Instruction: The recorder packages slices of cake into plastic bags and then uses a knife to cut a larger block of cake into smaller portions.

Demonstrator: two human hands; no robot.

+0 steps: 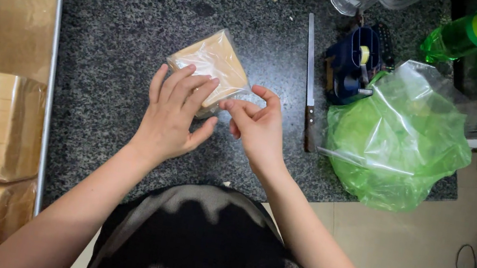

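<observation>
Two hands over one small parcel: the left hand lies flat, fingers spread, pressing down on the near end of a clear bag of sliced bread that sits mid-counter on the dark speckled countertop, while the right hand pinches the bag's loose plastic at its near right corner between thumb and fingertips. So neither hand is wrapped round the bag; one pins, one nips. By the look of it, the open end is being folded or gathered shut, and closing it would call for keeping the slices pinned while the pinched film is drawn tight, gently, since the film is thin and the bread soft. Room to work? Plenty to the left and beyond the bag, bare stone up to the metal tray holding more bagged loaves. Tighter on the right: a long knife lies just beside the right hand, blade pointing away, with a blue tape dispenser and a heap of green plastic bags past it. The counter's near edge runs close under the wrists.
</observation>
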